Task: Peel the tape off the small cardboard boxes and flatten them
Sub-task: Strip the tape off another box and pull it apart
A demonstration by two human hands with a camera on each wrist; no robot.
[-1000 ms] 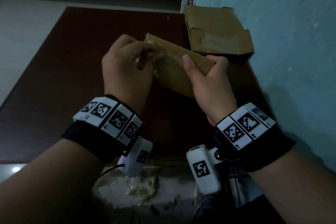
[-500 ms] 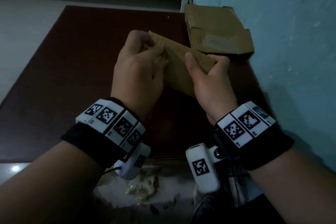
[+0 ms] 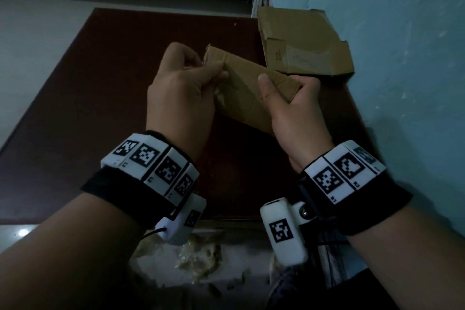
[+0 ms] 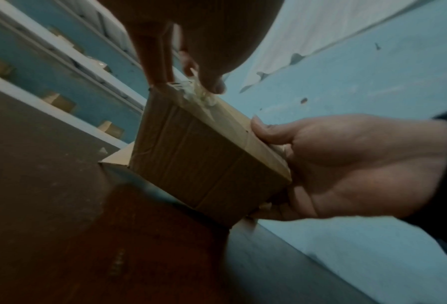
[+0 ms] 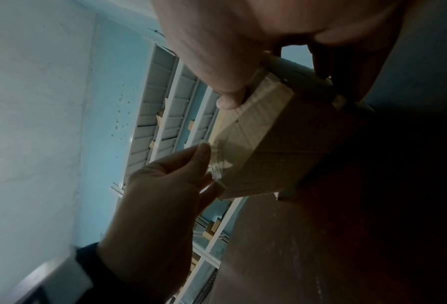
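The left hand (image 3: 185, 88) has its fingers curled, and thumb and forefinger pinch a crumpled end of clear tape (image 5: 218, 162) at the far-left corner of a small cardboard box (image 3: 247, 94). In the right wrist view the tape (image 4: 199, 95) is lifted from the corner but joined to the top face of the box. The right hand (image 3: 293, 111) grips the other end of the box: the thumb lies flat on the top face and the other fingers wrap under and behind it (they are mostly hidden in the head view). The box (image 4: 199, 156) is held in the air between both hands, tilted, above the dark brown table (image 3: 100, 113), not touching it. Beyond the right hand, at the far right corner of the table and against the blue wall (image 3: 390, 58), lies a flattened cardboard box (image 3: 302, 43) with its flaps open. At the near edge of the table, below the wrists, small crumpled pieces of tape (image 3: 198, 258) lie on a pale surface. Both wrists wear black bands with white marker blocks (image 3: 151, 161).
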